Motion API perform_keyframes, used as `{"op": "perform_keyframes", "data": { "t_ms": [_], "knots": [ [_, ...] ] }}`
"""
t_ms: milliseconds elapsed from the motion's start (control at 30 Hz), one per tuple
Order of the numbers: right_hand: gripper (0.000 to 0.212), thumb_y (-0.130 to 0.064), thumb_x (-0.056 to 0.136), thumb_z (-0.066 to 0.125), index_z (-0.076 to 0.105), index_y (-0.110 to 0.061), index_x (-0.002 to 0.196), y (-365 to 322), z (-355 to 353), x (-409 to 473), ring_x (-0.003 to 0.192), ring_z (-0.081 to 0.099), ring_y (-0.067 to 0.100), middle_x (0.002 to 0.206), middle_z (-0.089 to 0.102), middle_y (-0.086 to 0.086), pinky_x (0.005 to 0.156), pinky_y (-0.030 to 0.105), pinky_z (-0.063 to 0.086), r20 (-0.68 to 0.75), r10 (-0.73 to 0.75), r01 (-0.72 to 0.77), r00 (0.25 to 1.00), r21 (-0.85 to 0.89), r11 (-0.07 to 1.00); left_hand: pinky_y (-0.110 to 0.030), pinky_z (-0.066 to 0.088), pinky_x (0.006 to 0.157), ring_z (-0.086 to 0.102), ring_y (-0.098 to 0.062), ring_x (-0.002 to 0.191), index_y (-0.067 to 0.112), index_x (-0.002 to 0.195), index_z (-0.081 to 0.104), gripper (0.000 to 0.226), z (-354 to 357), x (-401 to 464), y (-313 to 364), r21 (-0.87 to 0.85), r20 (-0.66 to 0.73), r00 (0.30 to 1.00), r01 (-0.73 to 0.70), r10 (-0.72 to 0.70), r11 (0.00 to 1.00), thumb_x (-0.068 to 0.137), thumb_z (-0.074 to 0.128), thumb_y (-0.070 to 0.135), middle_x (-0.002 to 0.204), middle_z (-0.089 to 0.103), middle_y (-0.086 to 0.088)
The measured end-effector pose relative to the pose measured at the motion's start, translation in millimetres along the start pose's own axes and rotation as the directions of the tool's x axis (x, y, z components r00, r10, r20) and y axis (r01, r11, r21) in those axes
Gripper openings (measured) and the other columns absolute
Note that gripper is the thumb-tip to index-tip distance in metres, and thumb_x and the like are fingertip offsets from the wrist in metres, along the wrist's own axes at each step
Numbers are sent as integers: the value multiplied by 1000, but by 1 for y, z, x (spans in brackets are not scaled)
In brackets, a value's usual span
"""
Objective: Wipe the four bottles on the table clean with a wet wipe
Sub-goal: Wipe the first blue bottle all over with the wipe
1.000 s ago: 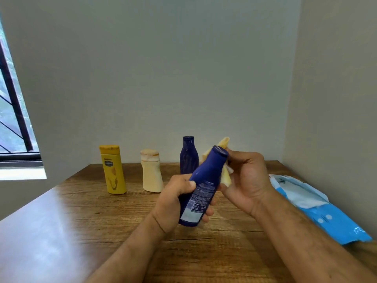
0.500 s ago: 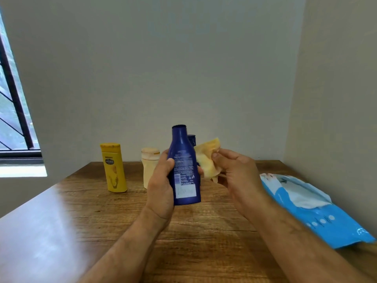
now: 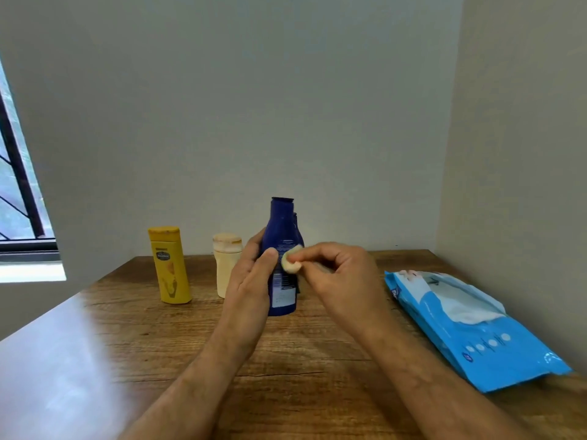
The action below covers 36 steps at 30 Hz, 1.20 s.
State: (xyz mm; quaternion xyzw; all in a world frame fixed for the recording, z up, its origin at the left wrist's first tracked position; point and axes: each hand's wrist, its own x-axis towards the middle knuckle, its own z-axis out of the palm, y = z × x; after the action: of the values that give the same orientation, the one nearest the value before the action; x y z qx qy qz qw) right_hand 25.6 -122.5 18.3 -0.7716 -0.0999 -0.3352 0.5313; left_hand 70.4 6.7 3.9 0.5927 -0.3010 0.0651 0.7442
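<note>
Wooden table [image 3: 95, 360] against a plain wall: the left hand [image 3: 251, 281] grips an upright dark blue bottle [image 3: 281, 236] while the right hand [image 3: 336, 274] pinches a balled wet wipe [image 3: 290, 264] against it, where a hard rub could twist it loose.

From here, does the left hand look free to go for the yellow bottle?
Probably not yet: the left hand grips the blue bottle. The yellow bottle stands unobstructed to its left, so the path looks open.

Bare forearms, no sleeves visible.
</note>
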Motion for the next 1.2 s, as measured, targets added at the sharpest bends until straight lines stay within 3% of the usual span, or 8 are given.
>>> {"op": "perform_keyframes", "data": {
  "t_ms": [133, 300, 433, 567, 767, 933, 1100, 1200],
  "knots": [
    [6, -23, 86, 73, 76, -27, 89, -4, -9, 8, 83, 68, -2, 86, 75, -13, 64, 9, 52, -172, 99, -73, 980, 153, 986, -41, 57, 91, 69, -27, 109, 27, 133, 60, 46, 0, -2, -1, 6, 47, 999, -8, 8, 1000, 88, 71, 27, 119, 72, -4],
    [3, -31, 80, 75, 74, -28, 81, -7, -10, 9, 73, 69, -2, 76, 74, -15, 57, 11, 51, -114, 180, -155, 977, 197, 968, -29, 60, 79, 72, -15, 102, 32, 143, 48, 70, 5, -9, 5, 25, -5, 995, -102, 102, 994, 78, 73, 22, 139, 58, 9],
    [27, -44, 65, 74, 76, -23, 82, -11, -13, 9, 71, 71, 4, 78, 76, -8, 56, 15, 52, -62, 200, -176, 978, 266, 948, -16, 56, 75, 62, 13, 103, 18, 127, 58, 41, 11, -13, 10, 200, -72, 960, -251, 269, 947, 87, 67, 15, 150, 38, 11],
    [27, -33, 68, 77, 77, -14, 88, -8, -13, 11, 83, 74, 21, 86, 77, 3, 73, 36, 60, -17, 282, -259, 959, 347, 902, -23, 53, 96, 55, -1, 126, 27, 111, 70, 21, 6, -12, 6, 348, -44, 912, -369, 409, 861, 97, 56, 36, 140, 53, 14],
    [20, -10, 78, 71, 74, -2, 96, -9, -18, 13, 75, 72, 21, 87, 76, 11, 64, 30, 56, 76, 343, -327, 936, 543, 773, -31, 56, 92, 47, -16, 136, 13, 134, 57, 75, -3, -15, 2, 394, 154, 854, -514, 497, 762, 64, 46, -12, 146, 48, -3],
    [17, -4, 81, 66, 73, 0, 97, -7, -17, 13, 78, 71, 23, 91, 75, 16, 63, 27, 56, 149, 326, -349, 934, 575, 739, -33, 55, 92, 53, -13, 123, 20, 137, 56, 70, -7, -13, 1, 630, 154, 828, -503, 540, 592, 70, 73, 17, 133, 51, 2],
    [26, -5, 74, 57, 73, -3, 93, -1, -18, 9, 85, 64, 23, 89, 70, 16, 72, 31, 52, 293, 248, -371, 923, 516, 772, -30, 44, 78, 44, -11, 91, 19, 127, 66, 63, -8, -12, 1, 856, 142, 786, -403, 602, 323, 71, 69, 47, 99, 54, 3],
    [31, -12, 66, 59, 72, -2, 93, -3, -19, 8, 86, 66, 23, 90, 70, 16, 77, 36, 53, 337, 197, -355, 921, 513, 781, -25, 40, 75, 40, -10, 87, 18, 131, 63, 66, -2, -15, 1, 828, 142, 783, -429, 606, 361, 71, 69, 45, 95, 43, 6]
  ]
}}
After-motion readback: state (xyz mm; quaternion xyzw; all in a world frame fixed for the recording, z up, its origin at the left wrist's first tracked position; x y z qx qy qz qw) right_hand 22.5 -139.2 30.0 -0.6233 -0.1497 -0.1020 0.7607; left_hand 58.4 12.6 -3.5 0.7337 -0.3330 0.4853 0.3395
